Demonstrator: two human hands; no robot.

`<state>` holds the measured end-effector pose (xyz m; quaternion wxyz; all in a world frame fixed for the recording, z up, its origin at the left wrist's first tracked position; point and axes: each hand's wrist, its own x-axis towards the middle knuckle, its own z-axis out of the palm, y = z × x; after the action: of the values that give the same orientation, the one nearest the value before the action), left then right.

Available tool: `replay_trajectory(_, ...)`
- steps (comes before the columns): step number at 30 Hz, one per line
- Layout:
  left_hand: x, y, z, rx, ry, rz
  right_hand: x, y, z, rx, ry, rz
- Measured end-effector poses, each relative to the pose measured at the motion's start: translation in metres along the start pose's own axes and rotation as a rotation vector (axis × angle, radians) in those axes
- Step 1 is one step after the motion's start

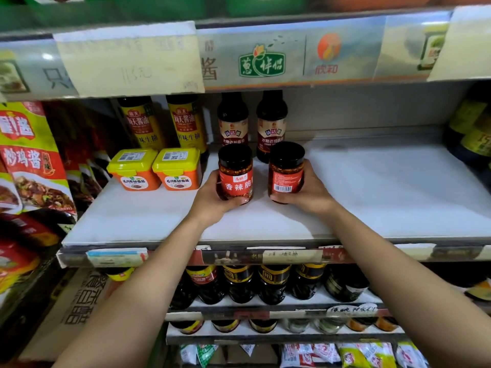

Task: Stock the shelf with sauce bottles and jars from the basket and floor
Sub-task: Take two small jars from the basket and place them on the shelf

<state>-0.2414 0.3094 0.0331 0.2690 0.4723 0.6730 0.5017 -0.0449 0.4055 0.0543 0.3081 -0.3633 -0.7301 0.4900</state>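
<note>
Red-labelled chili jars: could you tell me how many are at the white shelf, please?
2: the left jar in the left hand, the right jar in the right hand, side by side; none seems hidden behind them.

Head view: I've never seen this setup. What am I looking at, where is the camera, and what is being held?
No machine here: a person wears one camera on the head, looking down at their bare arms. The left hand grips a black-lidded glass chilli jar with a red label; the right hand grips a second such jar, barcode facing us. Both are over the white shelf board; whether they rest on it is unclear. Behind stand two dark sauce bottles; to the left, two yellow-lidded orange tubs.
</note>
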Motion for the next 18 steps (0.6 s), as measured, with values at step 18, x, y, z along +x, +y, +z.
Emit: replay_trajectory(18,0.002,-0.005,-0.001,-0.069,-0.011,-0.006,-0.003,0.0,0.004,-0.073,0.121,0.025)
